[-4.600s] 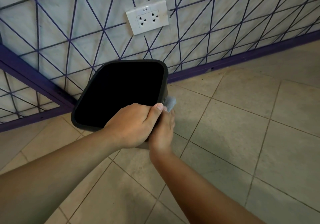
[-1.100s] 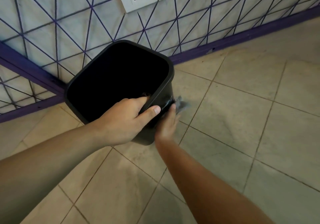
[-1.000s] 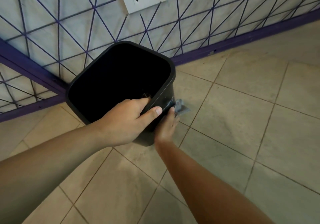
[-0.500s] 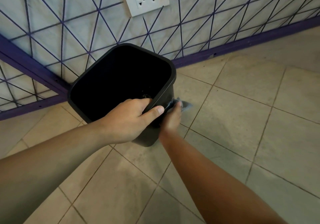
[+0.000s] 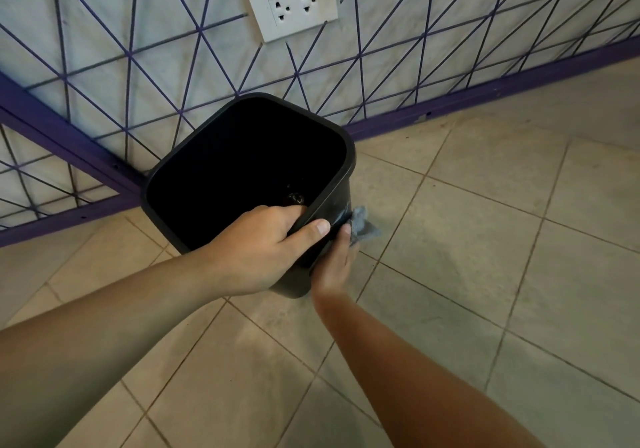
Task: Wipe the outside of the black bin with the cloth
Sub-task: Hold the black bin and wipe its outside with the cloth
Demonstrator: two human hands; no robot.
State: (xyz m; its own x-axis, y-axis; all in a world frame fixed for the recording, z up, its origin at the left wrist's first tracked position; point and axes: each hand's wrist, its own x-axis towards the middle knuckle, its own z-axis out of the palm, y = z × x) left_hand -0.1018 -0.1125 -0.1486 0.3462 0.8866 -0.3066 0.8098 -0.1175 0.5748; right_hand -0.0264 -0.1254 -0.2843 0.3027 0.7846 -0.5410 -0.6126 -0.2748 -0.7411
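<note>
Floor tiles, beige with dark joints, fill the near and right part of what you see. Behind them, on the far side, stands a white wall crossed by thin purple lines, with a purple strip along its foot. A white double socket sits high on this wall, and a small label above its holes reads "BPP-2".

Your black bin is in the middle of the view, close to the wall, with its open mouth turned up to you. It seems a little tilted, but whether its base touches the floor you cannot tell, because your hands cover the near lower part.

Your left hand grips the near right part of the rim: the fingers curl over the edge into the inside, and the thumb lies along the outside of the wall.

Your right hand is just beside it, lower, against the outer right wall of the bin. Its fingers hold the cloth, grey-blue and crumpled, and press it on the corner of the bin under the rim. One end of the cloth sticks out to the right, free over the floor.
</note>
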